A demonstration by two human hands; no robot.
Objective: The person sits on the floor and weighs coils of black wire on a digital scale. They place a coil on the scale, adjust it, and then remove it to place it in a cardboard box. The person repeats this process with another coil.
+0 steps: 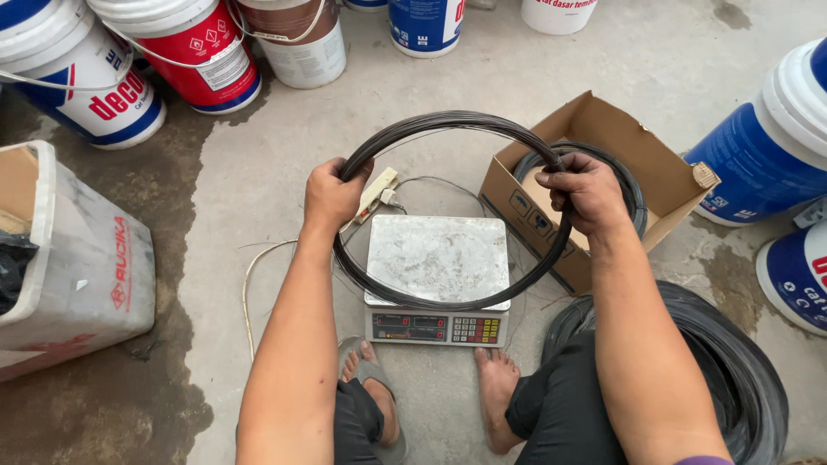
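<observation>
**Both fists on a wire hoop over the scale**

While you squat on the concrete floor (258, 172), your left hand (332, 194) is wrapped tight around the left side of a dark wire coil (448, 120), and your right hand (586, 191) is clenched on its right side. You hold the coil as one wide ring, tilted, with its near arc lying on the front of the scale's steel platter (438, 258) and its far arc raised off the floor beyond.

Look at the containers next. Just to your right, an open cardboard box (594, 120) stands with its flaps up, and another dark coil (633, 185) lies inside it, partly hidden by your right hand. Against your right knee, a much bigger bundle of wire (741, 370) rests on the floor. To your left, a white tub (86, 258) holds something dark at its edge; you cannot tell what. Lidded paint buckets (194, 47) line the far side, and more blue and white buckets (771, 146) crowd the right edge. Their contents are hidden.

As for room, the scale (438, 325) sits between your bare feet, its keypad edge facing you. The box corner nearly touches the platter's right edge, so that side is tight. A thin white cable (250, 275) loops over the floor on the left, and a small plug block (376, 191) lies just beside your left hand. Bare concrete opens between the scale and the far buckets, and between the cable and the tub.
</observation>
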